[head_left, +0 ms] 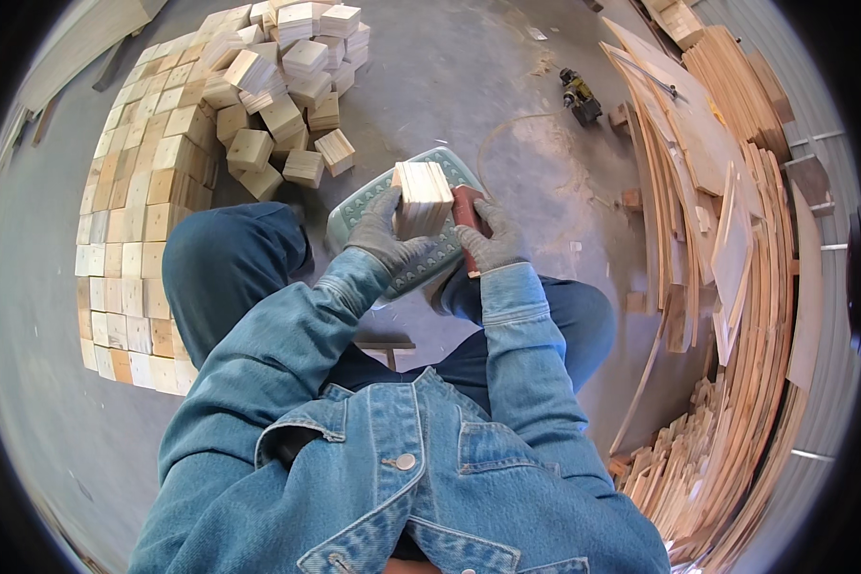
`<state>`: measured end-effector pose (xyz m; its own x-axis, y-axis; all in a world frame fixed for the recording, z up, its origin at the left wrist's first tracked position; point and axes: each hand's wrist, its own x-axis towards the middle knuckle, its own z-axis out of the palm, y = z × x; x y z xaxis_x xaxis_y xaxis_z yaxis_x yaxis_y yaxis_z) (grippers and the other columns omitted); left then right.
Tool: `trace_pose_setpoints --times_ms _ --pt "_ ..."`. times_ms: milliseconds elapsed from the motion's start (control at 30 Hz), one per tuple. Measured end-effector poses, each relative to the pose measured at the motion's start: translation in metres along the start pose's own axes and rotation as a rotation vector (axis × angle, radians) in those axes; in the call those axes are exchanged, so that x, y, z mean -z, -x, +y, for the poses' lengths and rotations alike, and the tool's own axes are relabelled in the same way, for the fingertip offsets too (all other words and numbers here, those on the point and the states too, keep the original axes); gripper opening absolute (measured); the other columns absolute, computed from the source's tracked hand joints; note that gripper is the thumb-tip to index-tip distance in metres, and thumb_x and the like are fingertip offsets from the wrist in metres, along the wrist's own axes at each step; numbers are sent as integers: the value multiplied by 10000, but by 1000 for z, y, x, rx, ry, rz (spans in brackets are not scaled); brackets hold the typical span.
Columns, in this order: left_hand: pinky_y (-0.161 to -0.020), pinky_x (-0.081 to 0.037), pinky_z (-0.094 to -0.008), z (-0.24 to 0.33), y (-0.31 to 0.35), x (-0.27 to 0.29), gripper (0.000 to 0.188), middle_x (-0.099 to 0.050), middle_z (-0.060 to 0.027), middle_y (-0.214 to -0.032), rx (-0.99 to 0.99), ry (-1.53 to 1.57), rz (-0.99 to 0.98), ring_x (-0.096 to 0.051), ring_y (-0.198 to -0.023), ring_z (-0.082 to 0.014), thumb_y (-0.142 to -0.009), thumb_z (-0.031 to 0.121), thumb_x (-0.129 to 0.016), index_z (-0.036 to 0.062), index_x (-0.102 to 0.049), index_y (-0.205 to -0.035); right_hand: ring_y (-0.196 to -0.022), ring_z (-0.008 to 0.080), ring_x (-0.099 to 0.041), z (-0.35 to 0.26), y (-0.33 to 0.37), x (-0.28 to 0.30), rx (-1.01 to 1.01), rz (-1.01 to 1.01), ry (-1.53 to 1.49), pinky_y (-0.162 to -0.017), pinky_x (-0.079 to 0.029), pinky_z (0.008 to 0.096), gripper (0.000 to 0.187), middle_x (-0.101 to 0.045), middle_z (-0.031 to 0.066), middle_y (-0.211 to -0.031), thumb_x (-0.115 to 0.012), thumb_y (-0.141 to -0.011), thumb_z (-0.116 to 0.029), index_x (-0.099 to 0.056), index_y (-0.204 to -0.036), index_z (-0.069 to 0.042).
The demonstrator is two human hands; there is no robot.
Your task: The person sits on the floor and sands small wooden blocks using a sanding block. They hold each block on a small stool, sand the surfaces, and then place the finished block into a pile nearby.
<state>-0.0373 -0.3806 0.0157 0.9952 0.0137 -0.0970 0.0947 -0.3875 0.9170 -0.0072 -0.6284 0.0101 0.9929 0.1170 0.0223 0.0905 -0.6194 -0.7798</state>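
My left hand, in a grey glove, grips a pale wooden block from its left side. The block is layered, with stripes on its front face, and is held over a light green plastic stool between my knees. Whether it rests on the stool I cannot tell. My right hand, also gloved, is closed around a reddish-brown sanding block, close to the wooden block's right side. Part of the stool's top is hidden by my hands and the block.
Neatly stacked wooden blocks form a wide pile on the left, with a loose heap of blocks beyond. A yellow and black power tool with a hose lies on the floor at far right. Planks and boards lean along the right.
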Motion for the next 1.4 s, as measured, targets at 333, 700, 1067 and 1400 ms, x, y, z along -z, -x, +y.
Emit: trace_pose_setpoints --times_ms 333,700,1067,1400 --pt "-1123 -513 -391 -40 -3 -7 967 -665 -171 -1332 68 -69 -14 -654 -1245 -292 -633 302 -963 16 -543 -1456 -1344 363 -624 -2 16 1 -135 -61 29 -1160 -486 410 694 -631 236 -1462 -886 -851 -264 -634 -1439 6" --pt "-1260 -379 -425 -54 -42 -18 1228 -469 -227 -1589 -5 -136 9 -468 -1486 -392 -652 376 -910 100 -282 -1671 -1297 489 -585 -61 69 -8 217 98 450 -1137 -476 523 735 -549 256 -1526 -879 -797 -311 -648 -1442 -46" --pt "-1252 -389 -460 -73 -53 -24 1040 -496 -189 -1571 36 -176 -1 -463 -1484 -400 -689 395 -897 186 -428 -1593 -1232 451 -600 -86 23 -42 288 90 681 -1074 -494 568 615 -515 189 -1580 -798 -848 -367 -698 -1425 -177" --pt "-1243 -400 -455 -81 -66 -40 1095 -508 -165 -1530 5 -286 -41 -480 -1455 -379 -615 437 -946 188 -439 -1553 -1364 456 -559 -96 -57 -54 201 78 678 -1117 -488 549 653 -515 221 -1571 -793 -853 -374 -658 -1452 -150"
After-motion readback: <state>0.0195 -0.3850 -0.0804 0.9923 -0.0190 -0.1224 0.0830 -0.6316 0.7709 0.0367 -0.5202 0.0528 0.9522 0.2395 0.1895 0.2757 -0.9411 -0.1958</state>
